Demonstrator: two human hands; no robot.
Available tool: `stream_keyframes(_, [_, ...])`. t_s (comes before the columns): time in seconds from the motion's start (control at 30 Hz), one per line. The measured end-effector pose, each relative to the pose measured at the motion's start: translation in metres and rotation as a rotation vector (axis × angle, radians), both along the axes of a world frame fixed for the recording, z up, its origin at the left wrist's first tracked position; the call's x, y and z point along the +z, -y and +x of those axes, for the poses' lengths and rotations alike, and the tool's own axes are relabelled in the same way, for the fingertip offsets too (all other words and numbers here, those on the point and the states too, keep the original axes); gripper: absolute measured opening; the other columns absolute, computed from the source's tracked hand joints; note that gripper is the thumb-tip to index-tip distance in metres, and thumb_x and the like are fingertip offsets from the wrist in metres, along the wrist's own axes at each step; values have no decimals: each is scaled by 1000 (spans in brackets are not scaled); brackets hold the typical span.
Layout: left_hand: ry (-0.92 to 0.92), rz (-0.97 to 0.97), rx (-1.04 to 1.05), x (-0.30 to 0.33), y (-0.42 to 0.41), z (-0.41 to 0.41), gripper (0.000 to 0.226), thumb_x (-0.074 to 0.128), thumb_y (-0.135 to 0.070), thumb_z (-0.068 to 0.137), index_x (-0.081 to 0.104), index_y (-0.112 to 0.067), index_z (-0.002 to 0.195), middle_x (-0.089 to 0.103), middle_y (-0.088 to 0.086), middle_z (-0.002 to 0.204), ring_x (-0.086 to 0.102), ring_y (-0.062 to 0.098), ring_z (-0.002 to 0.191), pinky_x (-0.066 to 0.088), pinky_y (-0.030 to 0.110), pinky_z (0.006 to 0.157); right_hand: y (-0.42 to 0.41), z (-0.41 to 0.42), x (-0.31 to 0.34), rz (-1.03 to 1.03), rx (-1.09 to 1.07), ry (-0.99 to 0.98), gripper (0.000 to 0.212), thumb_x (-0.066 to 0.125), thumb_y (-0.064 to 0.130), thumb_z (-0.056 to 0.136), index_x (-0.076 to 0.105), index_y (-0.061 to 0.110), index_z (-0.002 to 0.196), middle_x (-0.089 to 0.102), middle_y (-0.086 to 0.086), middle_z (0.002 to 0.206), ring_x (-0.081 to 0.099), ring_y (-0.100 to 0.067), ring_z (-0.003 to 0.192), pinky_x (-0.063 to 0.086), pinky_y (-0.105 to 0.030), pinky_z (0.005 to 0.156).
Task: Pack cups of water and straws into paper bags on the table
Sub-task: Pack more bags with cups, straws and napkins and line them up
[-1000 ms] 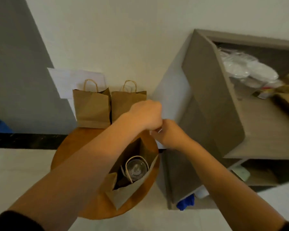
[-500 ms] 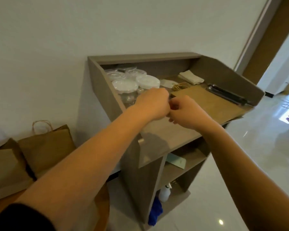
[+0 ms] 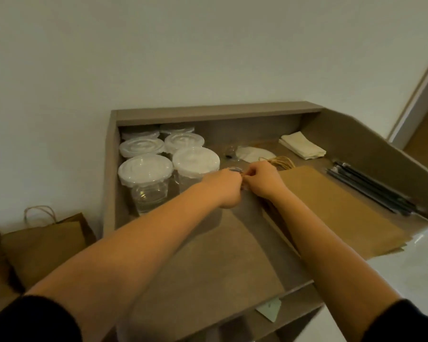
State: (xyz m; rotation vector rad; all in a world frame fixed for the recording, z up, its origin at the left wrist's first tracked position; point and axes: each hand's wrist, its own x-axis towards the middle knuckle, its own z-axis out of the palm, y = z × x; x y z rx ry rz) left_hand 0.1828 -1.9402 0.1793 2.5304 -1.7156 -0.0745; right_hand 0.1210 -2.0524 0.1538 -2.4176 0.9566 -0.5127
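Nearest, both forearms are reaching over the desk (image 3: pixel 208 262) toward its middle. The left hand (image 3: pixel 226 187) and right hand (image 3: pixel 262 180) are meeting knuckle to knuckle at the near end of the flat bags (image 3: pixel 331 208), fingers curled and seemingly pinching a thin twine handle (image 3: pixel 278 161) between them, though blur is hiding the exact grip.

The bags are lying in a flat brown stack on the right half of the desk. They look light, thin and floppy, likely to slide off one another, so taking one by its handle or top edge and peeling it up seems wisest; the paper would crease or tear under a hard tug.

Just left of the hands, the cups (image 3: pixel 146 178) are standing clustered in the desk's left corner: clear plastic, upright, with frosted lids. Being filled, they will probably be heavyish and squashy, best gripped round the wall below the lid and kept level.

Farther right, the straws (image 3: pixel 371 188) are lying in a dark bundle along the side wall, slim, light and prone to rolling.

Low left, a standing bag (image 3: pixel 42 240) is waiting.
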Motion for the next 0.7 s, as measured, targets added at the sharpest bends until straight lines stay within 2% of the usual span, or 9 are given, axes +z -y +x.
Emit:
stream_keyframes(0.07, [-5,16,23,-7,4,7,14,45,-14,91,50,-12,78,47,4,73,47,18,62,34,28,52,14,16,-5,-29,-6,14,13,56,9,85,69,4,84,67,-13,84,61,-26,80,51,-40,74])
stream_keyframes(0.13, [-10,33,27,-14,5,11,11,46,-16,91,56,-11,87,50,7,81,52,23,72,38,31,58,28,27,-10,-35,24,-15,19,53,7,84,71,4,89,68,-16,87,61,-27,80,48,-35,70])
stream_keyframes(0.23, [-62,34,-11,-23,5,12,12,47,-18,91,58,-13,87,59,9,88,54,23,76,40,31,62,44,35,-20,-41,71,-127,22,50,9,86,70,5,95,66,-14,91,60,-27,83,45,-30,68])
stream_keyframes(0.33, [-81,-12,-24,-21,8,16,15,47,-19,91,57,-10,86,63,11,94,57,25,80,49,35,69,50,36,-30,-55,73,-132,18,51,10,85,68,5,83,62,-11,79,57,-25,76,41,-28,64])
stream_keyframes(0.43, [-80,-18,-8,-21,9,20,22,48,-20,91,64,-7,98,65,12,99,60,28,88,52,39,78,51,36,-34,-91,57,-86,20,52,12,87,69,4,80,60,-12,76,57,-26,75,43,-31,63])
stream_keyframes(0.5, [-85,0,-14,-23,10,19,22,48,-20,91,65,-7,98,65,12,98,61,27,88,53,39,78,52,37,-35,-98,61,-82,20,53,15,88,69,4,82,62,-12,77,58,-26,74,47,-33,63])
stream_keyframes(0.6, [-97,11,-13,-26,9,19,21,48,-20,91,65,-7,95,64,12,95,60,26,84,52,38,74,52,38,-35,-91,43,-58,25,56,21,89,68,4,76,59,-9,68,55,-23,67,44,-30,55])
stream_keyframes(0.7, [-86,19,-10,-27,9,20,22,49,-19,90,66,-7,93,65,12,94,60,26,83,49,35,70,52,48,-32,-123,36,5,22,57,21,88,74,7,85,66,-11,84,60,-24,79,53,-38,70])
